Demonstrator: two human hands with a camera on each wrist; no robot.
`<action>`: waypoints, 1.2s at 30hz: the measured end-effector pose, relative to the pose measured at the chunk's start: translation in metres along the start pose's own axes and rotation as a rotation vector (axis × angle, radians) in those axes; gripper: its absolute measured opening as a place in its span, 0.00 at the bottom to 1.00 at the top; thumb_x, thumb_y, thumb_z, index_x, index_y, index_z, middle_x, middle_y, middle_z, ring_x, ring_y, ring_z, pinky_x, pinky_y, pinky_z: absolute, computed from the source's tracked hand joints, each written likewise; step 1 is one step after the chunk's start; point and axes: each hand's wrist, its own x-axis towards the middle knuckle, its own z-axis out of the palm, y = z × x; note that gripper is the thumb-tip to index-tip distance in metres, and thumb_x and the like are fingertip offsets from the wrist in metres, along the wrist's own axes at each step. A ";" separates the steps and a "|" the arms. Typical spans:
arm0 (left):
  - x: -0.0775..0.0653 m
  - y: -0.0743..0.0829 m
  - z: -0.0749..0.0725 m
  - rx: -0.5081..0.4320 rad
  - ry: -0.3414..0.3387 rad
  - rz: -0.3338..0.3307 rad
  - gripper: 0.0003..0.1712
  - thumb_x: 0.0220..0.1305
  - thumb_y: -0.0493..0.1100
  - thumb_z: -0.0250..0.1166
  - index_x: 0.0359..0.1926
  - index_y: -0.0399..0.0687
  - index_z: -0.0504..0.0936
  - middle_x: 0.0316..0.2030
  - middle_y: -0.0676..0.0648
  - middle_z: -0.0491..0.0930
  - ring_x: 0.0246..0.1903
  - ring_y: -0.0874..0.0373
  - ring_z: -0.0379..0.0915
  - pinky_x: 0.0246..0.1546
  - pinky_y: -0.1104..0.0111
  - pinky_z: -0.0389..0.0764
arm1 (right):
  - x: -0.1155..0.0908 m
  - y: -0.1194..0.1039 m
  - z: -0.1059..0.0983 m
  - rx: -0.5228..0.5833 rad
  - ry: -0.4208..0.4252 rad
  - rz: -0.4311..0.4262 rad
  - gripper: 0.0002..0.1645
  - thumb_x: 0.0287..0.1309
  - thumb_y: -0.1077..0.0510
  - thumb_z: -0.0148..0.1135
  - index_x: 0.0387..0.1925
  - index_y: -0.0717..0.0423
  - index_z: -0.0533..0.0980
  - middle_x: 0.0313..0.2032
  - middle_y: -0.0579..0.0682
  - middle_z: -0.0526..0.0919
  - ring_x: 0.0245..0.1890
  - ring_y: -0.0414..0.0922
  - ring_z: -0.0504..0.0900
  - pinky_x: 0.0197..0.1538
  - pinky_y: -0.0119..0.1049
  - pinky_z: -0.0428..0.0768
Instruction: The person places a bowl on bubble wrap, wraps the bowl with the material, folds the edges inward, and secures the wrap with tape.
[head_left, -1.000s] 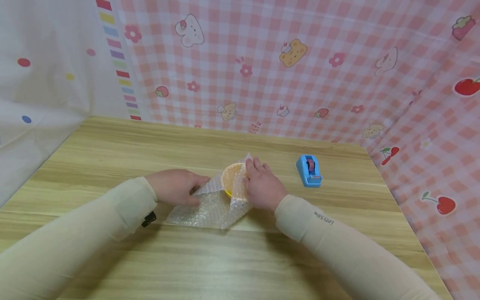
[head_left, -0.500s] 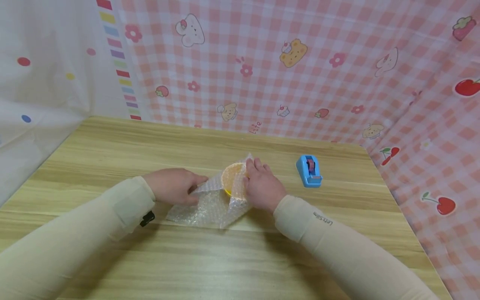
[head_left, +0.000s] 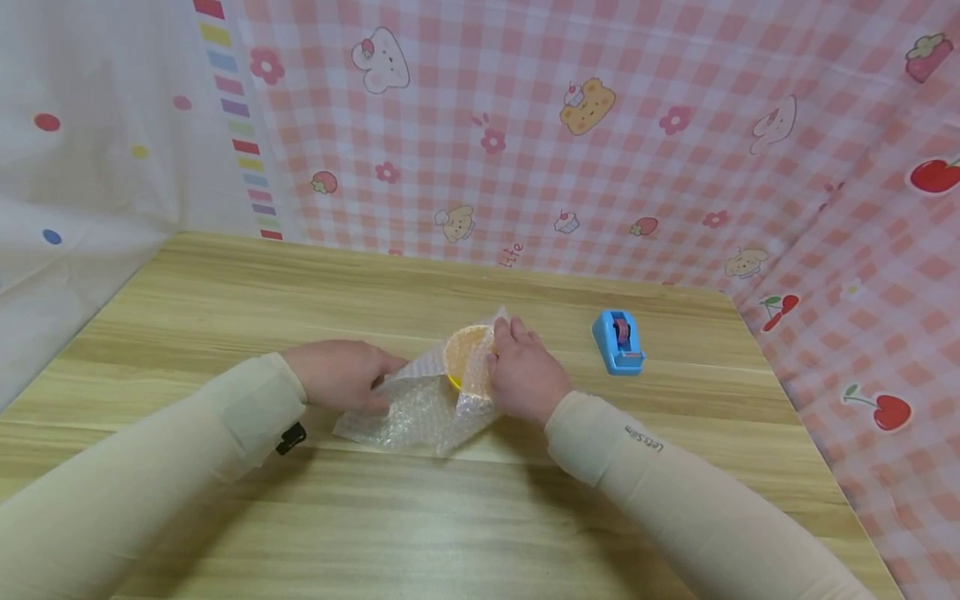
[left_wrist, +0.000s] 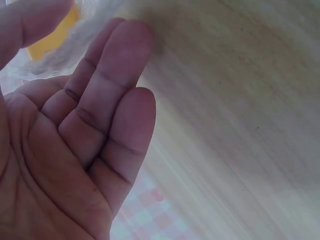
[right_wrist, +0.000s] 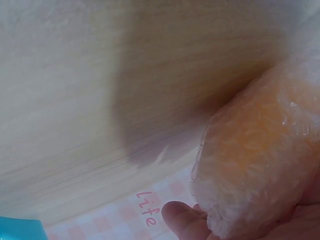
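A sheet of bubble wrap (head_left: 411,417) is folded partly round a round yellow-orange object (head_left: 467,354) whose exact kind is hard to tell. My right hand (head_left: 527,372) grips the wrapped right side. In the right wrist view, the bubble wrap (right_wrist: 255,150) covers the orange shape, and a fingertip (right_wrist: 182,217) shows beside it. My left hand (head_left: 337,375) lies at the wrap's left side, with its fingers and thumb spread apart. Its fingers (left_wrist: 112,65) look nearly straight in the left wrist view, with bubble wrap and a yellow patch (left_wrist: 52,37) beyond them.
A blue tape dispenser (head_left: 619,342) with a pink roll stands on the wooden table (head_left: 420,533), right of my right hand. A pink checked cloth (head_left: 480,125) hangs behind the table and along its right side. A white dotted cloth (head_left: 90,150) hangs at the left.
My left hand has drifted slightly left, and the wrap's left flap has shifted a little. My right hand has stayed almost still on the wrapped object.
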 end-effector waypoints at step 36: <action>-0.008 0.008 -0.007 -0.032 -0.054 0.031 0.08 0.55 0.42 0.72 0.28 0.52 0.79 0.26 0.55 0.78 0.22 0.64 0.68 0.25 0.71 0.71 | -0.001 -0.001 0.000 -0.034 0.002 -0.007 0.38 0.83 0.52 0.42 0.81 0.71 0.50 0.82 0.66 0.53 0.84 0.61 0.50 0.83 0.54 0.54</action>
